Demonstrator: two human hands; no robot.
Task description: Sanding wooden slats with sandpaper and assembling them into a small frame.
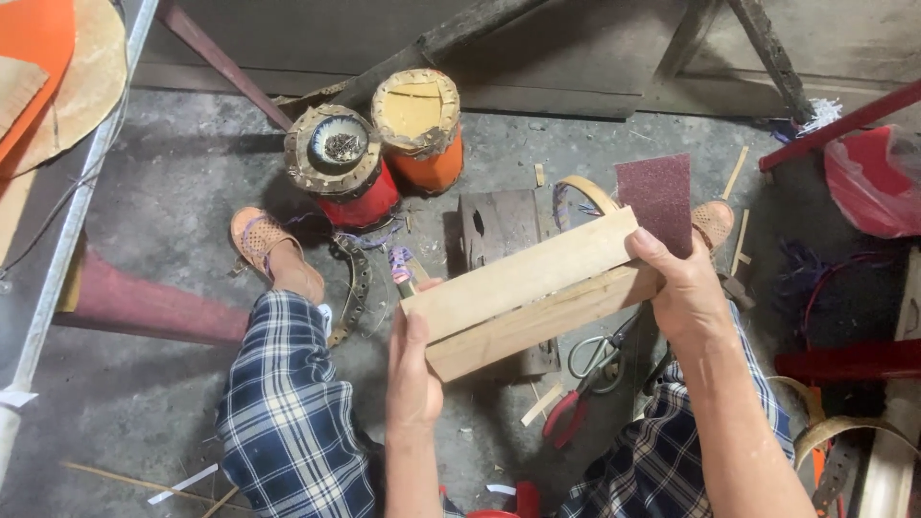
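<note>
I hold a pale wooden block (523, 288), made of two stacked flat pieces, slanting up to the right above the floor. My left hand (413, 369) grips its lower left end. At the upper right end my right hand (681, 288) clasps the block together with a sheet of dark red sandpaper (657, 197) that stands up behind my fingers. My knees in blue plaid trousers (288, 412) frame the block on both sides.
Two small drums, one red (341, 163) and one orange (419, 125), stand on the concrete floor ahead. A dark wooden block (499, 230) lies under the held wood. Red-handled scissors (585, 384) lie below it. A red plastic bag (878, 182) sits at right.
</note>
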